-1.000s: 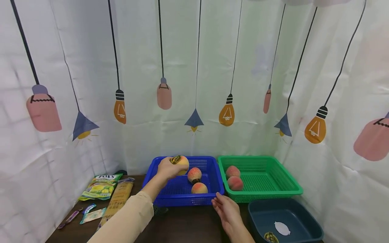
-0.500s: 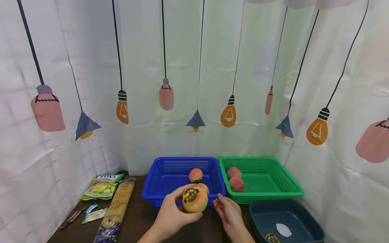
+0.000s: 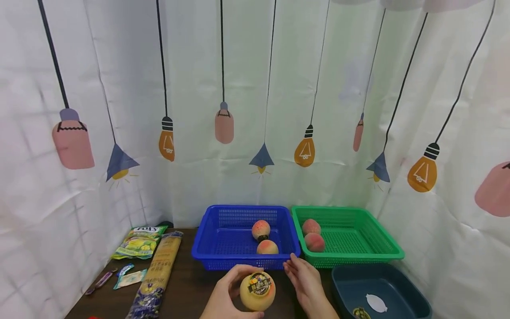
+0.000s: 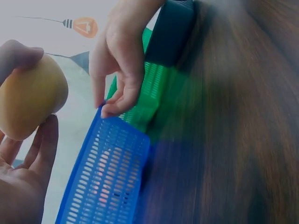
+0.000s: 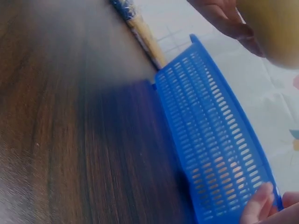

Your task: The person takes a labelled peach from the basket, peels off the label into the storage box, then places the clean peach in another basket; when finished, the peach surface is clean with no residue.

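My left hand (image 3: pixel 227 294) holds a yellowish peach (image 3: pixel 258 296) with a dark round sticker facing me. Fingers lie above it and the thumb below, in front of the blue basket (image 3: pixel 239 256). In the left wrist view the same peach (image 4: pixel 32 98) appears plain yellow. At the basket's front right corner, my right hand (image 3: pixel 306 283) pinches the rim; the right wrist view shows its thumb (image 5: pixel 258 201) against the outer wall. Two more peaches, one red-flushed (image 3: pixel 260 230) and one paler (image 3: pixel 267 247), lie inside the blue basket, on its right side.
A green basket (image 3: pixel 358 257) with two reddish peaches (image 3: pixel 314 243) stands to the right. Before it is a dark blue tub (image 3: pixel 402 283) holding a white oval piece. On the left lie a Fox's candy bag (image 3: pixel 139 242), a long gold-and-blue packet (image 3: pixel 161 270) and small wrapped items (image 3: pixel 131 279).
My left hand has carried the peach out of the blue basket toward me, turning its sticker to face me. My right hand stays at the basket's corner. The head view has shifted slightly left.
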Tool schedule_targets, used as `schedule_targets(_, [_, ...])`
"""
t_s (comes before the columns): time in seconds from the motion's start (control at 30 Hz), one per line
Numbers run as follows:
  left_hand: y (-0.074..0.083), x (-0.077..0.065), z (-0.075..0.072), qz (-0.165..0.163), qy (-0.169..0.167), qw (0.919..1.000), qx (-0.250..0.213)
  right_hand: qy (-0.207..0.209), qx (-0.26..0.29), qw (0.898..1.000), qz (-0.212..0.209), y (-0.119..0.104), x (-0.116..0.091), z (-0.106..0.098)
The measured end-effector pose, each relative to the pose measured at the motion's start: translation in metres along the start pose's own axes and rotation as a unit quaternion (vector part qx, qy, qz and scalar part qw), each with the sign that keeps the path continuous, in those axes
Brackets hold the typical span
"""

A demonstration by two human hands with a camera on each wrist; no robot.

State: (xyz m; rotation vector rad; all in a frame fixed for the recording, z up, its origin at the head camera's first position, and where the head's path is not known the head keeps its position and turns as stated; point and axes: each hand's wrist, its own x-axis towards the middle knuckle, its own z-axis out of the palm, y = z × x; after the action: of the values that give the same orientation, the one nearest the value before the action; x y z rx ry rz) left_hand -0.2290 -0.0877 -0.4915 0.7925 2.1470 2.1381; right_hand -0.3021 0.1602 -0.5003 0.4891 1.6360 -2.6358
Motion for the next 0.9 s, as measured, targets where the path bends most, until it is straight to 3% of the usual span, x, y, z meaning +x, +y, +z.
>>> schedule_targets(0.13, [-0.008,-0.004,-0.003,0.052,-0.008,0.9984,0.019,-0.018,-0.017,1.000,0.011,-0.003,-0.015,-0.004])
schedule_targets(0.23, [-0.016,-0.005,-0.005,0.100,-0.011,0.9941,0.039,-0.063,-0.104,0.992,-0.042,-0.007,-0.034,-0.001])
schedule_targets(0.3, [-0.019,-0.006,-0.007,0.112,-0.016,0.9927,0.044,-0.108,-0.186,0.970,-0.113,-0.010,-0.047,0.002])
schedule_targets(0.4, [-0.019,-0.008,-0.009,0.097,-0.028,0.9940,0.042,-0.165,-0.300,0.913,-0.222,-0.014,-0.066,0.006])
schedule_targets(0.5, [-0.020,-0.010,-0.010,0.079,-0.045,0.9954,0.029,-0.210,-0.365,0.858,-0.294,-0.015,-0.081,0.006])
schedule_targets(0.57, [-0.023,-0.011,-0.011,0.085,-0.058,0.9943,0.024,-0.227,-0.385,0.833,-0.326,-0.014,-0.089,0.006])
schedule_targets(0.7, [-0.024,-0.012,-0.009,0.077,-0.065,0.9946,0.023,-0.247,-0.390,0.804,-0.375,-0.009,-0.096,0.004])
schedule_targets(0.77, [-0.022,-0.013,-0.008,0.054,-0.064,0.9964,0.013,-0.249,-0.384,0.797,-0.395,-0.007,-0.097,0.003])
schedule_targets(0.9, [-0.021,-0.014,-0.007,0.037,-0.069,0.9968,0.017,-0.234,-0.379,0.778,-0.443,-0.004,-0.098,0.002])
